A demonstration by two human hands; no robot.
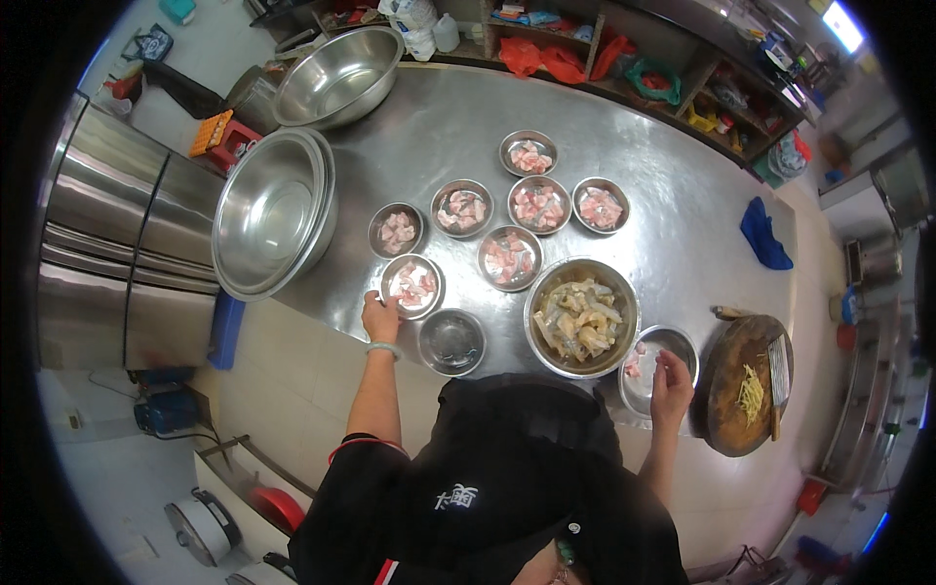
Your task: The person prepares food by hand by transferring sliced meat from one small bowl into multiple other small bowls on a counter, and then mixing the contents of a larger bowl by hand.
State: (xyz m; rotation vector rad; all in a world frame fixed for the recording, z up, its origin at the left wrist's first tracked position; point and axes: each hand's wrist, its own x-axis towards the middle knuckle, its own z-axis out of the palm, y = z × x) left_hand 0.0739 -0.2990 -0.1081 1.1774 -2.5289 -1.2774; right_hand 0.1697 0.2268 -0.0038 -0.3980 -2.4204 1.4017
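My left hand (382, 319) is at the near-left edge of a small steel bowl (411, 287) of raw pale-pink meat pieces, with thumb and finger on its rim. Just to the right stands a small steel bowl (452, 342) without meat in it. My right hand (671, 386) is over a larger steel bowl (651, 391), fingertips drawn together; whether they pinch anything is not visible. A few meat pieces (635, 360) lie at that bowl's left side. Left of it, a deep steel basin (583, 318) holds yellowish-grey pieces of food.
Several small bowls of meat (539, 205) stand farther back on the steel table (439, 117). Large steel basins (270, 212) sit at the left. A round wooden chopping block (738, 417) at the right bears a cleaver (779, 376) and yellow shreds (750, 395). A blue cloth (765, 232) lies at the table's right edge.
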